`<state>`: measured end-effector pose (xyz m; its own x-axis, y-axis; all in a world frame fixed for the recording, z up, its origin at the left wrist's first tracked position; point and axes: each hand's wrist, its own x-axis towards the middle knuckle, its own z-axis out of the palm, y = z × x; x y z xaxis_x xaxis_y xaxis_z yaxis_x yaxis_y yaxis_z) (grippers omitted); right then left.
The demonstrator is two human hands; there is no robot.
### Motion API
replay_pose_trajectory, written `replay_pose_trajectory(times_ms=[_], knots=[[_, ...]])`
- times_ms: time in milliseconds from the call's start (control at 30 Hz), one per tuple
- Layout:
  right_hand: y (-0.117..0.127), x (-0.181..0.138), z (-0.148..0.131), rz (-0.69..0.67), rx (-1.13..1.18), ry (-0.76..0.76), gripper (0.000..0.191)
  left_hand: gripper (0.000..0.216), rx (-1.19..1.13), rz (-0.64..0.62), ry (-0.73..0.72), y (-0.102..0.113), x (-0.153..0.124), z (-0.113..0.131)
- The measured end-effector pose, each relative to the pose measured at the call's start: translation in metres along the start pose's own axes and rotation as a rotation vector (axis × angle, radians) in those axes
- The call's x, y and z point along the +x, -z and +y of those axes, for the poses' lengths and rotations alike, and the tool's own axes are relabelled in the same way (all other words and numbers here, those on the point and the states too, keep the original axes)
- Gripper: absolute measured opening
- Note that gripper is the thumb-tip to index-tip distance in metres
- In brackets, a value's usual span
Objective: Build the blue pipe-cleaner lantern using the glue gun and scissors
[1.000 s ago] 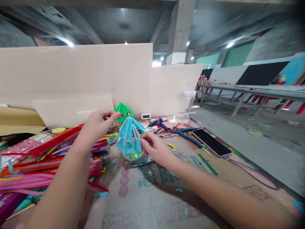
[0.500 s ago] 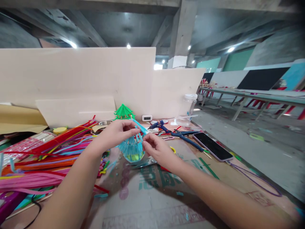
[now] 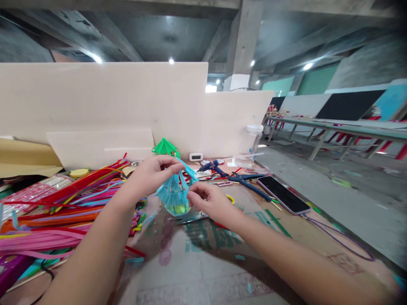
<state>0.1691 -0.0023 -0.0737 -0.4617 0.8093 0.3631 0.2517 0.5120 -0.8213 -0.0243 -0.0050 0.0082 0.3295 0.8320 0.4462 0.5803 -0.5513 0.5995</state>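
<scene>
In the middle of the head view, a blue model made of pipe cleaners (image 3: 173, 192), cone-shaped with a yellow-green patch at its base, hangs above the table. My left hand (image 3: 155, 171) is closed at its top, with thumb and fingers pinching the model near a thin stick. My right hand (image 3: 208, 201) is closed at the model's right side, thumb and fingertips pressed together on or against its edge. What exactly the right fingertips grip is too small to tell. Beneath it lie scissors (image 3: 192, 217), partly hidden by the model and my right hand.
Bundles of coloured pipe cleaners (image 3: 76, 212) cover the left side. A green pagoda-like model (image 3: 165, 147) and a small digital clock (image 3: 196, 157) stand at the back. A glue gun (image 3: 214, 168), pliers (image 3: 246, 183), a phone (image 3: 284, 195) and a clear jar (image 3: 252, 142) are to the right.
My right hand has slid slightly down and left along the model's side. The model has shifted a little left; my left hand keeps its hold at the top.
</scene>
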Motion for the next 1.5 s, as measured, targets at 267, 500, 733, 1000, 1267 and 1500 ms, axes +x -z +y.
replay_pose_trajectory(times_ms=[267, 500, 733, 1000, 1267, 1500], knots=[[0.003, 0.000, -0.002, -0.002, 0.037, -0.015, 0.022, 0.036, 0.042, 0.032, 0.016, -0.005, 0.000, 0.000], [0.004, 0.001, 0.000, -0.026, 0.015, -0.021, 0.025, 0.033, 0.048, 0.012, 0.023, -0.006, 0.001, 0.001], [0.003, 0.003, 0.006, -0.021, 0.047, -0.037, 0.023, 0.029, 0.055, -0.008, 0.025, -0.005, 0.001, 0.002], [0.007, 0.006, 0.008, 0.059, 0.021, -0.068, 0.027, 0.032, 0.032, -0.040, 0.028, -0.006, 0.000, 0.001], [0.007, 0.006, 0.005, -0.020, 0.087, -0.046, 0.018, 0.032, 0.001, -0.041, 0.034, -0.008, 0.002, -0.002], [0.003, 0.000, -0.004, -0.021, 0.037, -0.029, 0.021, 0.034, 0.012, 0.066, 0.044, -0.003, 0.003, -0.005]])
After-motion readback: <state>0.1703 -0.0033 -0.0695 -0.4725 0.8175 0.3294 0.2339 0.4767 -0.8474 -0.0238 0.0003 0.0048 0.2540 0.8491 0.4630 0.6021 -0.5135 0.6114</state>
